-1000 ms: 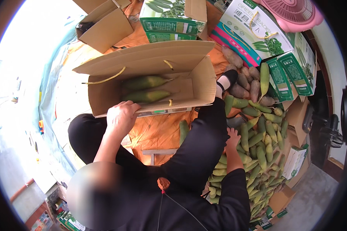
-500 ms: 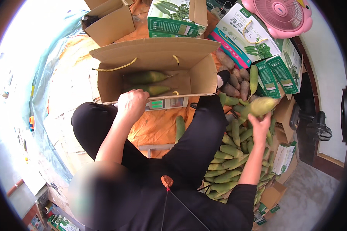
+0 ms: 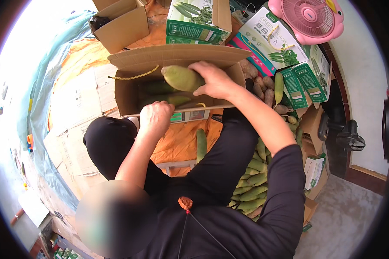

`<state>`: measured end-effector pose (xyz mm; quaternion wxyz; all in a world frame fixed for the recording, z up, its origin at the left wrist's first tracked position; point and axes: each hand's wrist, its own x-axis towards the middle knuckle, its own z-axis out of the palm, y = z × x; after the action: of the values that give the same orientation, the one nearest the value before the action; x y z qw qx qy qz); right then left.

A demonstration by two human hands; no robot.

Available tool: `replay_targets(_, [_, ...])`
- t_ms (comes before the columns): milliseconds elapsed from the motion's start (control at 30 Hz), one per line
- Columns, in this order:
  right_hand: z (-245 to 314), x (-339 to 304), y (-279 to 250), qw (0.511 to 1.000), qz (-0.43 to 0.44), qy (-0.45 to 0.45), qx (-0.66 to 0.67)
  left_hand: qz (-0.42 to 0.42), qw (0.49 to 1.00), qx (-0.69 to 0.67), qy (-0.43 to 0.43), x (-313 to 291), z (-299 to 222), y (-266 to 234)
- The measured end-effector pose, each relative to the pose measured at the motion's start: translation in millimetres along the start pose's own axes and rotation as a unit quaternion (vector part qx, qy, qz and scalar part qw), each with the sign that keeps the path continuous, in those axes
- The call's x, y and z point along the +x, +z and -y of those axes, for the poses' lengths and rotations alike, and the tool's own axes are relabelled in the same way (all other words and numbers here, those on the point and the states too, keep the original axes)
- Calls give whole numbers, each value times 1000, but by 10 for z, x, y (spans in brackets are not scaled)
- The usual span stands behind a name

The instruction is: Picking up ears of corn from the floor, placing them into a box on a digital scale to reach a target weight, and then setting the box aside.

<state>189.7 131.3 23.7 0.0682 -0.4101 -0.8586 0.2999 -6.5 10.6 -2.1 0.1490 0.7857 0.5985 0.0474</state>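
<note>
Head view: right hand (image 3: 212,80)'s got thumb and fingers spread wide, clamped round one end of a fat radish (image 3: 179,78), up over the box (image 3: 216,55). Left hand (image 3: 157,117), fingers curled together, grips the near edge; another radish (image 3: 179,100) lies inside, just beyond it.

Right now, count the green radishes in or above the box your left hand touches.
3: a held radish in the right hand, above the open box; a farther radish and a nearer radish lying inside. Others may be hidden.
</note>
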Motion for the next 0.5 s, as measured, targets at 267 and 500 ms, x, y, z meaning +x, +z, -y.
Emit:
replay_targets(267, [-378,342,574,965,175,115,-156,13,1000,17,-6,-18,21,3])
replay_targets(500, [-395,197,429,987,110,105,-59,38,999,17,-16,16,12,3])
